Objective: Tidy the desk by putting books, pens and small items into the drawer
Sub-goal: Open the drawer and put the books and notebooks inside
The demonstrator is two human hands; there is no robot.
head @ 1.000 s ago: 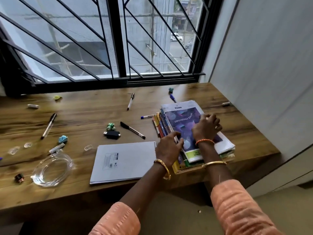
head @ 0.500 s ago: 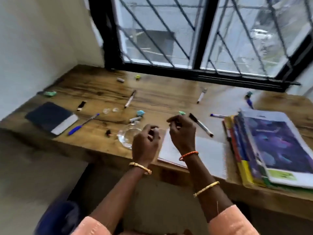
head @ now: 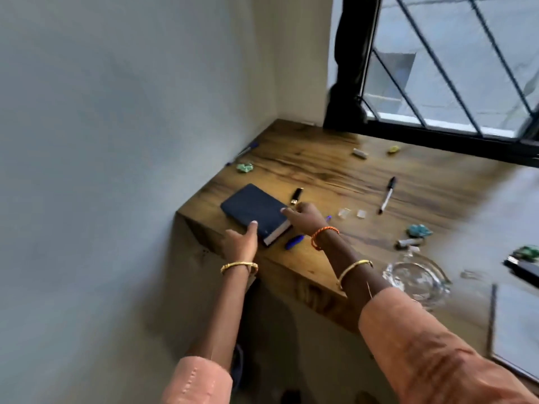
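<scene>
Both hands reach the dark blue book (head: 253, 210): left hand (head: 242, 243) and right hand (head: 306, 218), fingers extended, touching it, not yet gripping. It lies near the counter (head: 320, 170) edge; a clumsy lift could tip it off.

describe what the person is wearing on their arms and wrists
Both arms have loose peach-orange sleeves pushed back to the forearm. The left hand has one thin gold bangle at the wrist. The right hand has an orange braided thread band at the wrist and a gold bangle further up the forearm.
</scene>
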